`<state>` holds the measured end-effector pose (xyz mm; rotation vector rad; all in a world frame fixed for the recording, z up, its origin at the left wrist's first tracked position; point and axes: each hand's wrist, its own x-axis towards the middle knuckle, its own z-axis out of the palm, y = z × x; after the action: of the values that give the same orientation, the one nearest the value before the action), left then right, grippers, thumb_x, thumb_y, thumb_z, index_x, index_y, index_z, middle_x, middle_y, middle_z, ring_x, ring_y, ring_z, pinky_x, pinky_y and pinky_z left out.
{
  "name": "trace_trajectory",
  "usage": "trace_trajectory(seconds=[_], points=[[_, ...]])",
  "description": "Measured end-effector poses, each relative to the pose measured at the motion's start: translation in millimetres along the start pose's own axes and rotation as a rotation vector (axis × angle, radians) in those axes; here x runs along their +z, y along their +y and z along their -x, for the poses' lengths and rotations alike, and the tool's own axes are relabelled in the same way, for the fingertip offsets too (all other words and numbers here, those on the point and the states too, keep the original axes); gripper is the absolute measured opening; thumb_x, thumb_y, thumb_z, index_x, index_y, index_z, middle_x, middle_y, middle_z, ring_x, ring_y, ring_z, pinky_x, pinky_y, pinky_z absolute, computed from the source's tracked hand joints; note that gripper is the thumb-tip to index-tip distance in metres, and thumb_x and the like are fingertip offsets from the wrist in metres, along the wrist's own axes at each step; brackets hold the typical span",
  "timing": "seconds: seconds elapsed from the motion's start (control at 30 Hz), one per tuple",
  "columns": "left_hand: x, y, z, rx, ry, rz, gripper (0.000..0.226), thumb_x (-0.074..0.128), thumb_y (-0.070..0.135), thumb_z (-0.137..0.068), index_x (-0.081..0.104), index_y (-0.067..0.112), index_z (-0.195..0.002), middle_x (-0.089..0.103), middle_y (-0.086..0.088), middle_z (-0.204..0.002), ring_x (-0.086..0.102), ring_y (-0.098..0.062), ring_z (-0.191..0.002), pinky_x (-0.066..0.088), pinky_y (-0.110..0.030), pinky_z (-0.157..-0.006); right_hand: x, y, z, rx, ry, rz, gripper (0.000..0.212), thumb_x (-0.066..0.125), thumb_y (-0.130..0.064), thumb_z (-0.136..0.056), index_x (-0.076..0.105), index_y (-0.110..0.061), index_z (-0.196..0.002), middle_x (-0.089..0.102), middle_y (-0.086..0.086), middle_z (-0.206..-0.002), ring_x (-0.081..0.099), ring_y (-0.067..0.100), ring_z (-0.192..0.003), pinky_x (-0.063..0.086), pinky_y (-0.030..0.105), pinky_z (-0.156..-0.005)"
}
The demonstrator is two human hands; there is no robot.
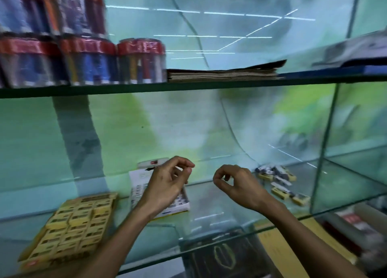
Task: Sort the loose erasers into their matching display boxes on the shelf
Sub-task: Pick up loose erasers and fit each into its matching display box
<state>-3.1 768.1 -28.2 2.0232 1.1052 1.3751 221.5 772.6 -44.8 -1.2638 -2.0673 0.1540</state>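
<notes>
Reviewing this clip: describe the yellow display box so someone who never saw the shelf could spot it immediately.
Start at the lower glass shelf, below the one carrying the red-capped jars. At its near left end lies the yellow display box, flat and packed with rows of yellow erasers. The white box beside it, behind the left hand, holds grey-and-white ones.
</notes>
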Motion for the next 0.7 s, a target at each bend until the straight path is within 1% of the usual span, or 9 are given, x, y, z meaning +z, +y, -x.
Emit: trace_trajectory(seconds=[0.1, 0.27, 0.33, 0.4, 0.47, 0.53, 0.6, 0.67, 0.7], points=[[37, 2, -10, 0.033, -0.104, -0.061, 0.011, 0.062, 0.02, -0.094, 0.066, 0.031, -0.093, 0.066, 0.012, -0.082, 0.062, -0.012, -0.071, 0.045, -0.018, -0.058, -24, 27, 7, 0.08, 0.068, 0.026, 0.006, 0.062, -0.024, -0.091, 0.064, -0.028, -0.086, 0.067, -0.013, -0.09, 0.059, 0.006, -0.083, 0.045, 0.022, -0.072], [88, 0, -25, 0.126, -0.266, -0.159, 0.009, 0.062, 0.021, -0.094, 0.065, 0.029, -0.095, 0.064, 0.013, -0.094, 0.06, -0.006, -0.078, 0.044, -0.012, -0.067, -59, 76, 12, 0.287, 0.18, 0.064, 0.008, 0.065, -0.023, -0.086, 0.063, -0.029, -0.082, 0.063, -0.019, -0.078, 0.057, -0.005, -0.072, 0.038, 0.011, -0.061], [103, 1, -29, 0.15, -0.315, -0.186, 0.01, 0.061, 0.021, -0.094, 0.064, 0.03, -0.095, 0.063, 0.012, -0.095, 0.059, -0.006, -0.08, 0.042, -0.009, -0.068, -70, 98, 14, 0.357, 0.191, 0.064, 0.01, 0.067, -0.022, -0.086, 0.061, -0.028, -0.083, 0.064, -0.017, -0.077, 0.058, 0.001, -0.07, 0.037, 0.01, -0.058], [115, 1, -33, 0.152, -0.357, -0.204, 0.008, 0.06, 0.023, -0.094, 0.063, 0.03, -0.096, 0.062, 0.013, -0.095, 0.057, -0.006, -0.08, 0.041, -0.009, -0.068, -78, 116, 17, 0.409, 0.206, 0.107, 0.007, 0.068, -0.023, -0.087, 0.061, -0.023, -0.089, 0.065, -0.01, -0.085, 0.058, 0.011, -0.075, 0.036, 0.016, -0.059], [125, 1, -36, 0.137, -0.401, -0.223, 0.006, 0.058, 0.028, -0.096, 0.062, 0.031, -0.098, 0.06, 0.014, -0.098, 0.057, -0.005, -0.08, 0.043, -0.011, -0.067, -83, 130, 19, 0.461, 0.198, 0.163, 0.016, 0.068, -0.028, -0.088, 0.062, -0.017, -0.097, 0.064, -0.002, -0.091, 0.056, 0.015, -0.079, 0.037, 0.02, -0.059], [133, 0, -40, 0.139, -0.439, -0.252, 0.007, 0.056, 0.032, -0.096, 0.062, 0.033, -0.1, 0.059, 0.016, -0.1, 0.057, -0.005, -0.081, 0.045, -0.014, -0.069, -86, 139, 19, 0.533, 0.152, 0.205, 0.024, 0.068, -0.035, -0.088, 0.061, -0.014, -0.099, 0.061, 0.001, -0.089, 0.055, 0.016, -0.078, 0.037, 0.024, -0.058], [140, 0, -42, 0.145, -0.461, -0.274, 0.008, 0.055, 0.033, -0.097, 0.061, 0.033, -0.101, 0.058, 0.017, -0.101, 0.057, -0.005, -0.082, 0.047, -0.017, -0.071, -85, 148, 17, 0.571, 0.096, 0.237, 0.024, 0.069, -0.038, -0.086, 0.062, -0.015, -0.082, 0.057, 0.0, -0.07, 0.048, 0.013, -0.059, 0.032, 0.025, -0.049], [146, 0, -43, 0.141, -0.469, -0.281, 0.009, 0.055, 0.033, -0.097, 0.061, 0.033, -0.103, 0.058, 0.018, -0.101, 0.057, -0.006, -0.082, 0.048, -0.018, -0.072, -84, 155, 15, 0.58, 0.048, 0.233, 0.037, 0.069, -0.034, -0.085, 0.053, -0.016, -0.057, 0.042, -0.001, -0.049, 0.032, 0.012, -0.042, 0.026, 0.024, -0.045], [148, 0, -44, 0.136, -0.471, -0.28, 0.009, 0.055, 0.033, -0.097, 0.062, 0.032, -0.103, 0.058, 0.018, -0.101, 0.058, -0.006, -0.083, 0.048, -0.018, -0.072, -84, 158, 14, 0.578, 0.03, 0.23, 0.041, 0.068, -0.029, -0.085, 0.048, -0.017, -0.051, 0.036, -0.001, -0.045, 0.026, 0.012, -0.039, 0.024, 0.024, -0.044]])
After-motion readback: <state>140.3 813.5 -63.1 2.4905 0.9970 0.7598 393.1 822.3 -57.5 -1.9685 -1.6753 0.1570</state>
